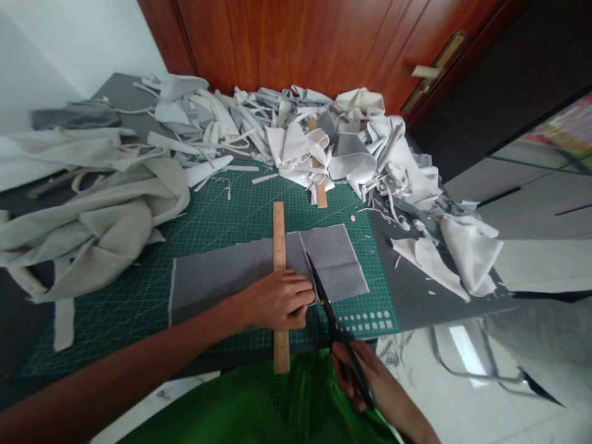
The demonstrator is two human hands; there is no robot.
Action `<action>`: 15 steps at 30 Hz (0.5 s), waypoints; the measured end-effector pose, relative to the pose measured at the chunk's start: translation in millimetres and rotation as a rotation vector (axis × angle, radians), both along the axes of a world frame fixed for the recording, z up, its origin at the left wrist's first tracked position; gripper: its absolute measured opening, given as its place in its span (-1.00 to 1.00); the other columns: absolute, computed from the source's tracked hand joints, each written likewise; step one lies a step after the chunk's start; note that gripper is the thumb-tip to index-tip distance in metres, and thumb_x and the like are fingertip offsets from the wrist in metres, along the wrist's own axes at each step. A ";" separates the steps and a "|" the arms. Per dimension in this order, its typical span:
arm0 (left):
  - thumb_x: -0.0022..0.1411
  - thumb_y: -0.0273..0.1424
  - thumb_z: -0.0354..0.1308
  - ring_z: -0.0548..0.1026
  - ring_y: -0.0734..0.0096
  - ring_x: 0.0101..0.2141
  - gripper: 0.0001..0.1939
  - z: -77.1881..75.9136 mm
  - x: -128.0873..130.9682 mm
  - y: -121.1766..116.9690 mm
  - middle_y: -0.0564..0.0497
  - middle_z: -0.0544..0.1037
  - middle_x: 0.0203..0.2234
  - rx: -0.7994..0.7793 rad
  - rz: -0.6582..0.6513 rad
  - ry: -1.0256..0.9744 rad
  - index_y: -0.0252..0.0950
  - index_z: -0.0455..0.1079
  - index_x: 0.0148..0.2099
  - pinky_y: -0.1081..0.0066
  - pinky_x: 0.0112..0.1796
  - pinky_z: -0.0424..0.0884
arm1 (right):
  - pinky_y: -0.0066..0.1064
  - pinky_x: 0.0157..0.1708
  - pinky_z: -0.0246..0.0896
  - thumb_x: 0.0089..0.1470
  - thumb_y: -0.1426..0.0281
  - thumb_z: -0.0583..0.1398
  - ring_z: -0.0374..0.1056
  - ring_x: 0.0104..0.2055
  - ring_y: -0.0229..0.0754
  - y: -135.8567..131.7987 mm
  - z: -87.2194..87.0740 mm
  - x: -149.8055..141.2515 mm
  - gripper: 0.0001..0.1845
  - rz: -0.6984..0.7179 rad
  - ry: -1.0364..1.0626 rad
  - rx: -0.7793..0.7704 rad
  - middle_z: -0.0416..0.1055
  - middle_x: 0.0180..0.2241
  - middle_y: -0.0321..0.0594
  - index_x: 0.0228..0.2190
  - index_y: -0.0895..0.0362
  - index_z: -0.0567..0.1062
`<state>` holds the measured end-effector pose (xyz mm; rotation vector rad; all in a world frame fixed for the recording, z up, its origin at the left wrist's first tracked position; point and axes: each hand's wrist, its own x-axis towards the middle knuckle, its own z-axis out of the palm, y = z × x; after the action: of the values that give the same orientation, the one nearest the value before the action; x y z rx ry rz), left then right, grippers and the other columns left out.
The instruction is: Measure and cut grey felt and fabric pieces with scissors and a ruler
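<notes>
A strip of grey cloth lies across the green cutting mat, with a cut line running through it toward its right part. My left hand rests over the cloth and the wooden ruler, fingers curled in at the cloth's near edge beside the cut. The ruler lies upright in view across the strip, partly under that hand. In my right hand are black scissors, their blades pointing away along the cut line. Whether the blades are apart is hard to see.
Heaped white and grey cloth scraps cover the back of the table, with a second wooden ruler among them. A large beige bundle of cloth sits at left. More scraps lie at right. Behind stands a brown door.
</notes>
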<state>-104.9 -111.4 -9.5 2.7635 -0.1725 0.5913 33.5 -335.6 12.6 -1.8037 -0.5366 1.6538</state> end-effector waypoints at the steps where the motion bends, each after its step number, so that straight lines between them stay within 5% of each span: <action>1: 0.15 -0.53 0.08 0.40 0.35 -0.42 -0.91 -0.3 -0.2 0.0 0.07 0.50 -0.46 0.004 -0.002 0.000 -0.23 0.29 -0.35 0.28 -0.32 0.31 | -0.52 -0.72 -0.09 0.01 -0.40 0.16 0.06 -0.70 -0.40 1.4 0.4 -0.6 -0.24 0.006 0.004 0.000 0.22 -0.65 -0.43 -0.45 0.09 0.33; 15: 0.18 -0.54 0.10 0.43 0.35 -0.40 -0.90 -2.9 -1.1 -0.1 0.06 0.52 -0.42 -0.014 -0.006 0.003 -0.23 0.30 -0.32 0.29 -0.29 0.35 | -0.53 -0.74 -0.03 -0.02 -0.42 0.16 0.05 -0.71 -0.38 0.8 -16.4 -14.5 -0.22 -0.070 0.014 -0.008 0.19 -0.68 -0.45 -0.42 0.09 0.35</action>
<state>-106.0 -111.5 -12.3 2.7493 -0.1745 0.5844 19.0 -334.8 -3.7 -1.7949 -0.4564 1.6224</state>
